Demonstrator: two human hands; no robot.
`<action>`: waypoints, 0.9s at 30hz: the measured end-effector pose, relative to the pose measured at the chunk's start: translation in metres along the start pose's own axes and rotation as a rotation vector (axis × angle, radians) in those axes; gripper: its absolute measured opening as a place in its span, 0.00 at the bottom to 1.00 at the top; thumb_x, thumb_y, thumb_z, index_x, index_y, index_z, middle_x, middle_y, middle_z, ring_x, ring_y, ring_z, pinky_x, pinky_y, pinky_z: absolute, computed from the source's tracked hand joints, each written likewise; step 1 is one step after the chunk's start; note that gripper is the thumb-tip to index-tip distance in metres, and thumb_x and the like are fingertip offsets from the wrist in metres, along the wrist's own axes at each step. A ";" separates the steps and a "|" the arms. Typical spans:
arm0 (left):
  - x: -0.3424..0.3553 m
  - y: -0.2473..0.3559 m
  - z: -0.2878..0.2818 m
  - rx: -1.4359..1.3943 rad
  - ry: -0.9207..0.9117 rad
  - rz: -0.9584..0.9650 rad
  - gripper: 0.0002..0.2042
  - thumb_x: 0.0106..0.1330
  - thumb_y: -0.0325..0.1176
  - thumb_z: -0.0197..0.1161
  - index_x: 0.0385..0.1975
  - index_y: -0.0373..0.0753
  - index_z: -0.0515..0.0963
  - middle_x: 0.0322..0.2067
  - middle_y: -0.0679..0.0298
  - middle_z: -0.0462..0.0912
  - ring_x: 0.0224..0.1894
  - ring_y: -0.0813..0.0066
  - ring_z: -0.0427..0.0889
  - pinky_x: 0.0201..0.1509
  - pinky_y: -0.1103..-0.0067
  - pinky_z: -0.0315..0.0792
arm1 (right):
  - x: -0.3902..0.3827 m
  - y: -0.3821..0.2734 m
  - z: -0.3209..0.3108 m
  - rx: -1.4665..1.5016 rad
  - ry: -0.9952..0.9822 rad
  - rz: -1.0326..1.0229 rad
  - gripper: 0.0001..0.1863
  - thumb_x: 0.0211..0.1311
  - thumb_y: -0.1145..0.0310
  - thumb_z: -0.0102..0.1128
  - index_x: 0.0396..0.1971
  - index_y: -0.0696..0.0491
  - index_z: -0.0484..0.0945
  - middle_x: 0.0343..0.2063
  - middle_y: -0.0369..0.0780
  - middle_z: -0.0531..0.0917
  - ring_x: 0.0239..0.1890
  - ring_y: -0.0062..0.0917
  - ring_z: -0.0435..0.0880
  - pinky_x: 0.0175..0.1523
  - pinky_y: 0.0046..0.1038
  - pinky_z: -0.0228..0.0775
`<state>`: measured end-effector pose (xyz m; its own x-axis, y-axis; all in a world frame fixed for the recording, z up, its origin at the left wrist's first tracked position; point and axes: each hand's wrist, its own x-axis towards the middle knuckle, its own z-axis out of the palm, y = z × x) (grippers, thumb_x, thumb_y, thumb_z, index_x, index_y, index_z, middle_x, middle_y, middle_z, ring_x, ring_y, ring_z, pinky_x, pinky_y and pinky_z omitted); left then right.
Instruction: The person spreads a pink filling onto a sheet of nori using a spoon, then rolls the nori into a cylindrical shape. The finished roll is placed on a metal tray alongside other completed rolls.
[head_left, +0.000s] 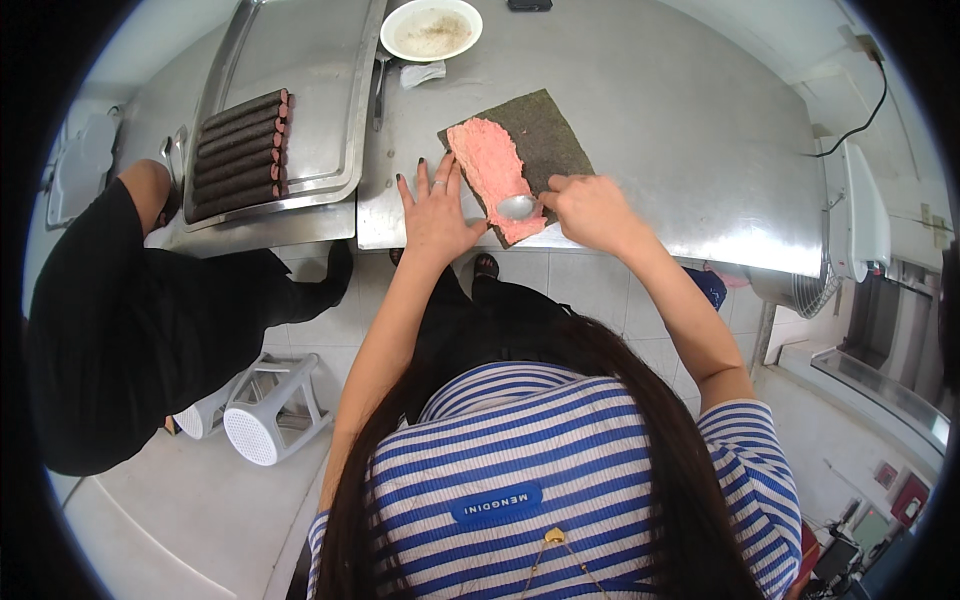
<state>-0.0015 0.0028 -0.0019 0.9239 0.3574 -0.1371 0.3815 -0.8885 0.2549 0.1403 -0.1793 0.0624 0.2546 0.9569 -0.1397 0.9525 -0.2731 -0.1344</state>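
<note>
A dark seaweed sheet (pixel 551 137) lies at an angle on the steel table, with a band of pink paste (pixel 484 157) over its left part. My left hand (pixel 436 212) rests with fingers spread at the sheet's left edge, the fingertips near the paste. My right hand (pixel 590 209) grips a metal spoon (pixel 516 206), whose bowl is on the lower end of the paste. The spoon's handle is mostly hidden under my fingers.
A steel tray (pixel 292 45) at the left holds several dark rolls (pixel 238 150). Behind are a white bowl (pixel 430 30), crumpled white paper (pixel 422 74) and a dark object (pixel 530 4). A person in black (pixel 143 340) is at my left, near plastic stools (pixel 258 430).
</note>
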 end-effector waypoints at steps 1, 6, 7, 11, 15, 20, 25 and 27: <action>-0.001 0.001 -0.001 -0.001 0.008 0.000 0.47 0.45 0.51 0.71 0.65 0.36 0.58 0.68 0.62 0.55 0.70 0.47 0.52 0.69 0.45 0.43 | -0.003 -0.003 0.002 -0.017 -0.020 -0.005 0.14 0.47 0.76 0.54 0.34 0.51 0.84 0.27 0.39 0.78 0.31 0.34 0.82 0.34 0.36 0.74; -0.001 0.004 -0.004 -0.016 0.009 -0.004 0.47 0.45 0.51 0.71 0.64 0.35 0.58 0.67 0.60 0.56 0.69 0.46 0.53 0.69 0.45 0.43 | -0.020 -0.014 0.010 -0.047 -0.043 -0.033 0.13 0.46 0.75 0.55 0.34 0.51 0.83 0.27 0.38 0.77 0.32 0.32 0.82 0.35 0.35 0.75; -0.001 0.004 -0.005 -0.014 0.005 -0.006 0.46 0.45 0.51 0.71 0.64 0.35 0.58 0.67 0.60 0.56 0.69 0.46 0.53 0.69 0.45 0.43 | -0.021 -0.015 0.010 -0.061 -0.059 -0.042 0.13 0.46 0.75 0.56 0.34 0.51 0.83 0.27 0.38 0.77 0.33 0.32 0.81 0.35 0.34 0.75; 0.000 0.004 -0.005 -0.028 0.012 -0.006 0.46 0.46 0.51 0.71 0.64 0.35 0.58 0.67 0.60 0.56 0.69 0.47 0.53 0.69 0.44 0.43 | -0.026 -0.001 0.011 -0.064 -0.024 -0.098 0.12 0.46 0.75 0.56 0.33 0.52 0.82 0.28 0.36 0.77 0.33 0.31 0.81 0.35 0.34 0.75; 0.001 0.003 -0.004 -0.023 0.003 -0.012 0.47 0.45 0.49 0.71 0.65 0.36 0.57 0.68 0.62 0.55 0.70 0.46 0.52 0.69 0.43 0.42 | -0.029 0.020 -0.003 -0.056 0.001 -0.034 0.10 0.46 0.76 0.56 0.29 0.51 0.82 0.28 0.37 0.80 0.36 0.32 0.82 0.38 0.34 0.75; 0.001 0.003 -0.004 -0.029 0.003 -0.012 0.46 0.45 0.50 0.71 0.65 0.36 0.58 0.68 0.62 0.55 0.70 0.46 0.52 0.69 0.43 0.42 | -0.029 0.026 -0.009 0.001 0.104 -0.037 0.13 0.46 0.75 0.55 0.33 0.50 0.84 0.26 0.36 0.79 0.35 0.31 0.81 0.38 0.33 0.74; 0.001 0.003 -0.002 -0.025 0.004 -0.008 0.46 0.45 0.50 0.70 0.64 0.37 0.58 0.68 0.62 0.55 0.70 0.47 0.52 0.69 0.43 0.42 | -0.006 0.026 0.021 0.044 0.182 -0.112 0.14 0.44 0.75 0.56 0.33 0.50 0.84 0.26 0.35 0.79 0.32 0.30 0.80 0.37 0.34 0.73; 0.002 0.002 -0.002 -0.024 0.006 -0.010 0.46 0.45 0.50 0.70 0.64 0.37 0.58 0.68 0.62 0.55 0.70 0.47 0.52 0.69 0.44 0.43 | 0.007 0.031 0.025 0.057 0.223 -0.110 0.14 0.44 0.75 0.56 0.33 0.50 0.84 0.26 0.34 0.78 0.31 0.30 0.80 0.37 0.34 0.72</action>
<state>0.0007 0.0020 0.0001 0.9203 0.3677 -0.1338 0.3910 -0.8778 0.2768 0.1672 -0.1834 0.0330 0.1865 0.9775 0.0980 0.9671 -0.1652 -0.1933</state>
